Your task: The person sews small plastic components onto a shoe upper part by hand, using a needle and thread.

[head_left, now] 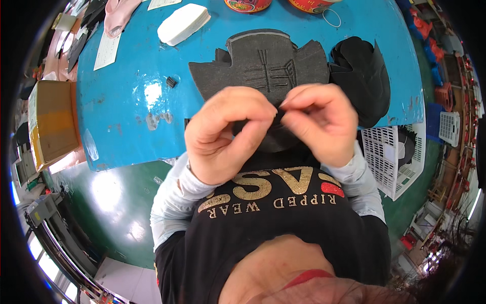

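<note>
Both hands are raised close together in front of my chest, at the near edge of the blue table (131, 101). The thumb and forefinger of my left hand (228, 131) are pinched together. Facing it, my right hand (324, 121) pinches too, slightly blurred, its fingertips almost meeting the left ones. Something small and dark may be between the tips, but it is too small to make out. Just beyond the hands lies a stack of dark grey foam cut-outs (263, 63) with lines marked on the top one. Right of it sits a pile of black fabric pieces (362, 76).
Small black bits (171, 81) lie left of the foam. Farther back are a stack of white shaped pieces (185, 23) and red tubs (248, 5). A cardboard box (55, 119) stands at the table's left, a white plastic crate (382, 152) at its right.
</note>
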{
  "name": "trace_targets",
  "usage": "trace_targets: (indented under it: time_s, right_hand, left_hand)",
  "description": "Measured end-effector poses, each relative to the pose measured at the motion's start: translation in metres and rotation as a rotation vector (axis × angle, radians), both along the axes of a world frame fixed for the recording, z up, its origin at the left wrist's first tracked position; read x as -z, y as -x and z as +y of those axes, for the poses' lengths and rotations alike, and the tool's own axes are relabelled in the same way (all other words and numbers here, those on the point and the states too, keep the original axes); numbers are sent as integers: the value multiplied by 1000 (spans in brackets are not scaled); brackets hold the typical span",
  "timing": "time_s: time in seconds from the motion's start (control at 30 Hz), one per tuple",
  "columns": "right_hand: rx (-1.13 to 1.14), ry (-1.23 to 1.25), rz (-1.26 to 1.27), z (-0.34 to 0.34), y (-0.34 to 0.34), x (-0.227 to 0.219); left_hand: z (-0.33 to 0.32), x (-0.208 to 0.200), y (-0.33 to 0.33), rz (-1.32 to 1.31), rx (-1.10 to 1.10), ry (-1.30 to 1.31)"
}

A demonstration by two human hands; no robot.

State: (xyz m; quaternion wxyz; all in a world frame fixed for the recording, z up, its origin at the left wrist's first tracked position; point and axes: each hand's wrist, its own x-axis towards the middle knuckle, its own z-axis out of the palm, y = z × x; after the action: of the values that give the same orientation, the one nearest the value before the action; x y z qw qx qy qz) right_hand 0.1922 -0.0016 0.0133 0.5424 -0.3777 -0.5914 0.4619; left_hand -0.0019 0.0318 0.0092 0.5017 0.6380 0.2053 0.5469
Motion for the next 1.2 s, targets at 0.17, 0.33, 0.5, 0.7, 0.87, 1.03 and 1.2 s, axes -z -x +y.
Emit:
trace_targets:
  time_s: [0.17,0.33,0.5,0.7,0.87,1.03,1.2]
  right_hand:
    - [-121,217,279,-6,16,5]
    - [-197,264,338,-8,14,5]
    - [-213,258,287,-8,20,5]
    - [-6,45,87,11,9,-3]
    - [146,-453,-827,58,1,-7]
    - [63,-499,-857,66,3,-2]
    - [-15,-458,-900,68,2,-6]
  left_hand:
    - [-8,13,-3,-113,59,112]
    - [-10,15,2,-59,46,31]
    - [-9,18,4,-67,50,7]
    - [-1,9,13,291,-412,-340]
    - [4,21,23,624,-593,-392]
    - [-2,21,17,605,-446,-319]
    - [0,18,19,640,-430,-314]
